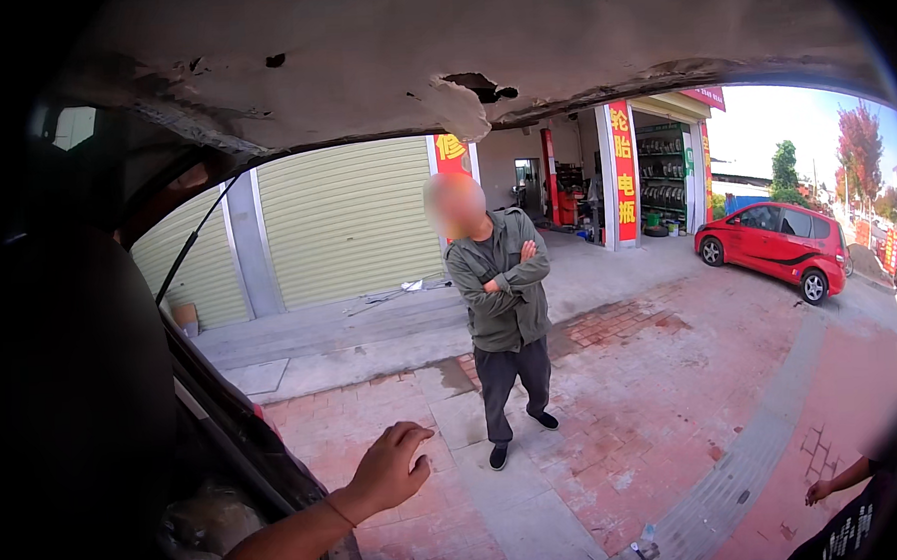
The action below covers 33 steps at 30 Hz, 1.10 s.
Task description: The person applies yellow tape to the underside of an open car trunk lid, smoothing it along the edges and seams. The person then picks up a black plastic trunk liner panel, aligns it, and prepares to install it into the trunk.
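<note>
Left hand [389, 471] lower centre, fingers curled loosely, empty, beside dark car door edge [236, 421]; right hand out of view.

A person in a green jacket [498, 278] stands on the brick paving [634, 392], arms folded, feet on a paler grey strip. Behind, a concrete apron [371, 333] fronts two closed roller shutters [346, 219] (pale green, ribbed). To the right, an open shop bay [664, 180] shows shelves, seemingly of tyres, flanked by red sign pillars [624, 172]. A red car [772, 246] is parked beside the bay. Trees [858, 152] rise beyond it. Overhead, a torn, stained lining [438, 50] spans the view. Lower right: another person's arm [838, 483].
</note>
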Available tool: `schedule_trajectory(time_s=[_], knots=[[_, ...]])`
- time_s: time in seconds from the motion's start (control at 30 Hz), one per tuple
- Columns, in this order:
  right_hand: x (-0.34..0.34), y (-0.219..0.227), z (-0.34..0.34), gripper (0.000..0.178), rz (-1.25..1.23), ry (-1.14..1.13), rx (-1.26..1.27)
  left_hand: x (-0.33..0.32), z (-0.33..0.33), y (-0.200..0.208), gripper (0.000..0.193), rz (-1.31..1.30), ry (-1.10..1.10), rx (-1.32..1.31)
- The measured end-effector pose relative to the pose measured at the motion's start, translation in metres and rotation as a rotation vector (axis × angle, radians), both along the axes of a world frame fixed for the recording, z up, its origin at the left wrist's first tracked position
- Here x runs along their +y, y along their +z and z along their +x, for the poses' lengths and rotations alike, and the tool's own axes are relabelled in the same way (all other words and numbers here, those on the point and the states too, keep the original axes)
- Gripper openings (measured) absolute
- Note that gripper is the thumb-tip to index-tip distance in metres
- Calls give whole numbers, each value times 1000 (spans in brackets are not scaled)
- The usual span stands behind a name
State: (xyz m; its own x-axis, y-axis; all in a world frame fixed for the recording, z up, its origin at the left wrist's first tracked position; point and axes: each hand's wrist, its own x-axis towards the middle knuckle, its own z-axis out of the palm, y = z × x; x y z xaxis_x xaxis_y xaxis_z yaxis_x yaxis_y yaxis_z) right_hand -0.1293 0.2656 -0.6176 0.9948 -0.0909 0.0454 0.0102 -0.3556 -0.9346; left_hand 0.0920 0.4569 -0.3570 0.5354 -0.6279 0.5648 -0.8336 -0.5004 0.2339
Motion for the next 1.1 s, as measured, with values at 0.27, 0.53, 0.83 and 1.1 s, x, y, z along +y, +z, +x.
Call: schedule_trajectory(time_s=[0.27,0.53,0.83,1.1], knots=[[-36,-19,46,34,-62,-356,-163,-143,95,352,49,-204,-29,-992],[-36,18,52,35,316,-592,64,-164,103,373,45,-258,33,-976],[-54,13,50,36,294,-374,-14,-91,67,70,47,53,-132,54],[-73,5,5,29,308,-71,230,-53,-117,-272,53,-514,-97,1759]])
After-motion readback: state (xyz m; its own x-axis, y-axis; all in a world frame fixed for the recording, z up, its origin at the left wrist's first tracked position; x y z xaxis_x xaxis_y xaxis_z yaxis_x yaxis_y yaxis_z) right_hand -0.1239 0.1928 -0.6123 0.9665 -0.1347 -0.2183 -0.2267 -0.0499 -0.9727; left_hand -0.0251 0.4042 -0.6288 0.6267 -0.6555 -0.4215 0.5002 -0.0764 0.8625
